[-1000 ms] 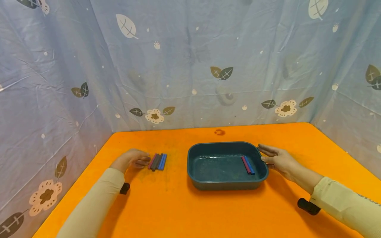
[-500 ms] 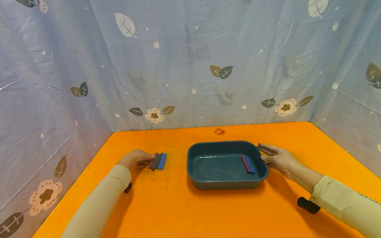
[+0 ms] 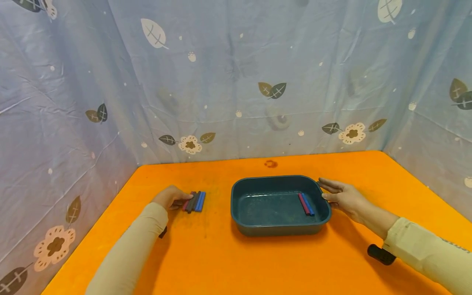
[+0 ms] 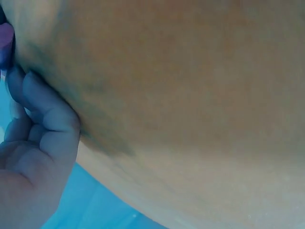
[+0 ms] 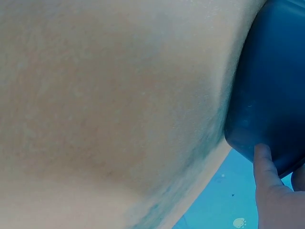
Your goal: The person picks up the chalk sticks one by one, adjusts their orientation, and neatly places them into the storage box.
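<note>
My left hand (image 3: pixel 171 198) is at the left side of a short row of chalk-like sticks on the table. The thumb overlaps the dark grey sticks (image 3: pixel 191 205); a pink stick (image 3: pixel 185 206) is partly covered and two blue sticks (image 3: pixel 200 202) lie on the right. In the left wrist view the curled fingers (image 4: pixel 50 107) come right up to a purplish stick end (image 4: pixel 5 38); I cannot tell whether they pinch it. My right hand (image 3: pixel 346 200) rests with extended fingers against the right end of the teal tray (image 3: pixel 280 225); its thumb (image 5: pixel 264 164) touches the outer wall.
Inside the tray, near its right end, one pink stick (image 3: pixel 304 204) and one blue stick (image 3: pixel 308 205) lie side by side. Orange table (image 3: pixel 217 262) separates the tray from the row. A patterned curtain (image 3: pixel 236 82) encloses the back and both sides.
The left hand has moved right to the row, its thumb now over the dark sticks. My right hand stays at the tray, and the sticks look unmoved.
</note>
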Motion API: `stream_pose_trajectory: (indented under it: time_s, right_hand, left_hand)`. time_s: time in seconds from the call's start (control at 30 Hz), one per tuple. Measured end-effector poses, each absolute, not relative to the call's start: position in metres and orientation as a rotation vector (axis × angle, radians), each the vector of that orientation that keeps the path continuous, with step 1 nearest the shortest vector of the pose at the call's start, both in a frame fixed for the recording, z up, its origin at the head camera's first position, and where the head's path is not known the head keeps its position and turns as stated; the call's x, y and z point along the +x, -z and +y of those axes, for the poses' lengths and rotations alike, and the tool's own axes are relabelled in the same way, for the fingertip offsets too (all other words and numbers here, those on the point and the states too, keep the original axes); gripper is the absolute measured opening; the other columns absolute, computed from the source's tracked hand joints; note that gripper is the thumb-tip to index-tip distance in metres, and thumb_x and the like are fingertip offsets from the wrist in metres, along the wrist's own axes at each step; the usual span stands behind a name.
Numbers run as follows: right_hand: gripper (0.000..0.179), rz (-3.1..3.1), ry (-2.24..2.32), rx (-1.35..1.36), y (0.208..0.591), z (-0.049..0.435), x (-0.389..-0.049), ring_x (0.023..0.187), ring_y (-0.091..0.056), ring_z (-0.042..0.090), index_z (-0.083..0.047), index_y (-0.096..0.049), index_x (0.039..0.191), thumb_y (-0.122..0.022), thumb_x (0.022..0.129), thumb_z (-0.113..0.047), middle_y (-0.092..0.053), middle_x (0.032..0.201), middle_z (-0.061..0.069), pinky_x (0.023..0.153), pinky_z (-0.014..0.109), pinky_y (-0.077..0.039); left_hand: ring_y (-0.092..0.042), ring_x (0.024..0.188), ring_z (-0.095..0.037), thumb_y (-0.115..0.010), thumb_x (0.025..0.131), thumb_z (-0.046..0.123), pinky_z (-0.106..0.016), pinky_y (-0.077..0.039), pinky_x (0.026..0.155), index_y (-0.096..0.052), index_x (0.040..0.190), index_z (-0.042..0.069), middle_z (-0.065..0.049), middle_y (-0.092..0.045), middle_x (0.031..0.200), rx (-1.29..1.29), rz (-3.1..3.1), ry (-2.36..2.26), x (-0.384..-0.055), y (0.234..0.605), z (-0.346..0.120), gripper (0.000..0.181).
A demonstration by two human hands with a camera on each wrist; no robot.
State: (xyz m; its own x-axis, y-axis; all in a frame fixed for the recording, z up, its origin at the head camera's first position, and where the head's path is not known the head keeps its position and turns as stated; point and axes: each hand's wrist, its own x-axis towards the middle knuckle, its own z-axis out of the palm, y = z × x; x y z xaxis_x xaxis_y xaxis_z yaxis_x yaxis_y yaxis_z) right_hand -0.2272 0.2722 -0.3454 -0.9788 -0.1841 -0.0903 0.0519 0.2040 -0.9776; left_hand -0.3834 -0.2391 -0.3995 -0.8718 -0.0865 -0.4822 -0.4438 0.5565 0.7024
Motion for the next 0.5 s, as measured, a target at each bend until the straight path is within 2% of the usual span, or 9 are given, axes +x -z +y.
stream_pose_trajectory:
  time_s: [0.07, 0.17, 0.33, 0.4, 0.5]
  right_hand:
    - [0.064, 2.284, 1.867, -0.124, 0.345, 0.272, -0.227, 0.096, -0.057, -0.005, 0.005, -0.008, 0.152, -0.046, 0.101, 0.001, -0.011, 0.154, 0.029, 0.083, 0.025, -0.053]
    - [0.064, 2.288, 1.863, -0.125, 0.345, 0.273, -0.228, 0.095, -0.058, -0.004, 0.005, -0.008, 0.152, -0.046, 0.102, 0.000, -0.010, 0.154, 0.029, 0.083, 0.025, -0.053]
    - [0.063, 2.283, 1.874, -0.124, 0.344, 0.272, -0.228, 0.093, -0.058, -0.002, 0.005, -0.008, 0.152, -0.046, 0.102, 0.000, -0.010, 0.154, 0.029, 0.079, 0.024, -0.053]
    - [0.063, 2.279, 1.877, -0.125, 0.344, 0.271, -0.227, 0.090, -0.059, 0.000, 0.005, -0.009, 0.152, -0.046, 0.102, 0.000, -0.011, 0.154, 0.029, 0.077, 0.024, -0.052]
    - [0.062, 2.280, 1.872, -0.118, 0.345, 0.271, -0.227, 0.087, -0.058, 0.005, 0.005, -0.009, 0.152, -0.045, 0.102, 0.000, -0.010, 0.154, 0.029, 0.075, 0.023, -0.051]
  left_hand:
    - [-0.061, 0.094, -0.027, -0.082, 0.079, 0.035, -0.039, -0.054, 0.084, -0.060, 0.112, -0.004, -0.016, -0.064, 0.101, -0.399, 2.363, -1.276, -0.393, 0.408, -0.248, 0.056]
    - [-0.059, 0.094, -0.027, -0.079, 0.084, 0.031, -0.040, -0.051, 0.089, -0.062, 0.107, -0.003, -0.013, -0.064, 0.098, -0.370, 2.333, -1.317, -0.380, 0.395, -0.244, 0.045]
    - [-0.056, 0.102, -0.027, -0.064, 0.095, 0.023, -0.041, -0.045, 0.098, -0.060, 0.115, -0.005, -0.008, -0.064, 0.097, -0.330, 2.293, -1.366, -0.343, 0.362, -0.230, 0.034]
    - [-0.057, 0.096, -0.023, -0.060, 0.097, 0.022, -0.038, -0.047, 0.093, -0.061, 0.114, -0.003, -0.004, -0.064, 0.091, -0.332, 2.274, -1.384, -0.333, 0.354, -0.227, 0.030]
    - [-0.056, 0.081, -0.016, -0.057, 0.099, 0.022, -0.031, -0.050, 0.081, -0.066, 0.101, 0.006, 0.003, -0.063, 0.082, -0.317, 2.238, -1.422, -0.327, 0.351, -0.228, 0.018]
